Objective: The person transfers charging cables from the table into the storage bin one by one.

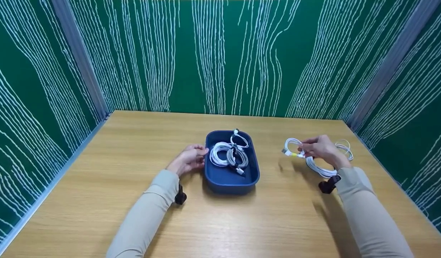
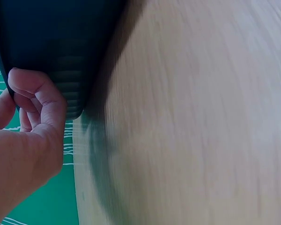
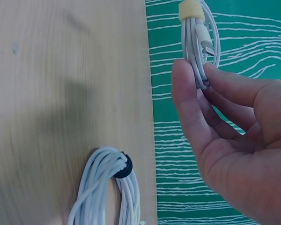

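A dark blue plastic bin [image 1: 232, 189] stands mid-table with several coiled cables [image 1: 220, 154] inside, white and grey ones among them. At its left side, my left hand [image 1: 190, 157] pinches the rim between thumb and curled fingers; the left wrist view shows those fingers [image 2: 37, 91] against the bin's outer wall. To the right of the bin, my right hand [image 1: 322, 148] holds a coiled white USB cable [image 1: 292, 147] above the table. A yellow tie [image 3: 192, 10] wraps that coil, which thumb and fingertips pinch at one end in the right wrist view.
Under and beside my right hand lies a larger white cable coil [image 1: 319, 170], bound with a black strap [image 3: 125, 166]. Another thin white cable [image 1: 345, 148] lies just right of it. Green walls with white streaks enclose the wooden table [image 1: 152, 129] at the back and sides.
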Demonstrator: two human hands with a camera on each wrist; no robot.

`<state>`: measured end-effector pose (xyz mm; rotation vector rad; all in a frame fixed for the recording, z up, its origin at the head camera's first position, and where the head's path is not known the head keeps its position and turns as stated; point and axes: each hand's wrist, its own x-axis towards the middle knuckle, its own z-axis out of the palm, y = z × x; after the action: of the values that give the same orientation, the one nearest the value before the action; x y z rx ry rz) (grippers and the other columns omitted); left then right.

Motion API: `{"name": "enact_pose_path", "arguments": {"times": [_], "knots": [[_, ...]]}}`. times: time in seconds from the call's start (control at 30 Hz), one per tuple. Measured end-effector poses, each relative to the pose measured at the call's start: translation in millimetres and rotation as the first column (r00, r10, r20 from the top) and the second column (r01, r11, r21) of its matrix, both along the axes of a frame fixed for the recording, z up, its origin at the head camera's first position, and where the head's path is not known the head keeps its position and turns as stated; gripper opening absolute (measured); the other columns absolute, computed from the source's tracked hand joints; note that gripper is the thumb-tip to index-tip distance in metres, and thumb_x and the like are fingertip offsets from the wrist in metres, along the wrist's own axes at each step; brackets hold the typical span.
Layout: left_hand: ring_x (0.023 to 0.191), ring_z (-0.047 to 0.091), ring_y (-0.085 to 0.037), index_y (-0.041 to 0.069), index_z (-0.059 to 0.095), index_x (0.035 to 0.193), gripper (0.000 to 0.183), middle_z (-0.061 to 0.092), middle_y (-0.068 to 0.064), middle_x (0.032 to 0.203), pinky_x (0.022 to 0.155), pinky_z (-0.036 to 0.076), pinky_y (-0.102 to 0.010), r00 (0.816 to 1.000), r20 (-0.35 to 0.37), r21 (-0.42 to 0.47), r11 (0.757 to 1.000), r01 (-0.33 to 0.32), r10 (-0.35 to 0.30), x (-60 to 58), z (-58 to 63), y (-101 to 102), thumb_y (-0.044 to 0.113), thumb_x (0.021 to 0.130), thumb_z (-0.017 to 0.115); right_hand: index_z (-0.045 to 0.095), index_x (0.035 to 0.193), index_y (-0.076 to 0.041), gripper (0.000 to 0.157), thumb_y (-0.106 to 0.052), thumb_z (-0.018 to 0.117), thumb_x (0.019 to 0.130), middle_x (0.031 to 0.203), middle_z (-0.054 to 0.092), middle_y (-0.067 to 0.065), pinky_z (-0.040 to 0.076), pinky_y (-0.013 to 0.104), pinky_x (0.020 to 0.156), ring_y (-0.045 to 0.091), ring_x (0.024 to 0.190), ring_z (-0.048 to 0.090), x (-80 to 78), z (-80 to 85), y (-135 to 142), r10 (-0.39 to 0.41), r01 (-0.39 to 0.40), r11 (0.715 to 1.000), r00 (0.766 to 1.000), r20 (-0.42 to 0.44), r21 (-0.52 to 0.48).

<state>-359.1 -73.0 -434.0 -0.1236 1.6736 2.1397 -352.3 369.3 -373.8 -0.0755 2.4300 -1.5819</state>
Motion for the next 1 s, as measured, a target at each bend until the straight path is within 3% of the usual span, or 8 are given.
{"name": "enact_pose_path", "arguments": {"times": [0.8,1.0], "knots": [[0.059,0.048,-0.011,0.011,0.046,0.092,0.01,0.052,0.002,0.073,0.054,0.042,-0.021,1.0,0.004,0.004,1.0,0.005,-0.005,0.3,-1.1,0.2,0.005,0.097,0.053,0.045,0.129,0.018,0.044,-0.005,0.058,0.094,0.094,0.072,0.007,0.058,0.023,0.075,0.01,0.08,0.068,-5.8,3.1,-35.3,0.08,-0.079,0.997,0.997,0.016,-0.015],[0.059,0.048,-0.011,0.011,0.047,0.091,0.01,0.052,0.001,0.074,0.054,0.042,-0.021,1.0,-0.007,0.003,1.0,0.012,-0.012,0.3,-1.3,0.1,0.005,0.097,0.052,0.045,0.127,0.021,0.043,-0.004,0.058,0.094,0.09,0.073,0.005,0.058,0.021,0.071,0.009,0.076,0.068,-6.7,2.7,-44.7,0.095,-0.096,0.995,0.995,-0.01,-0.036]]}}
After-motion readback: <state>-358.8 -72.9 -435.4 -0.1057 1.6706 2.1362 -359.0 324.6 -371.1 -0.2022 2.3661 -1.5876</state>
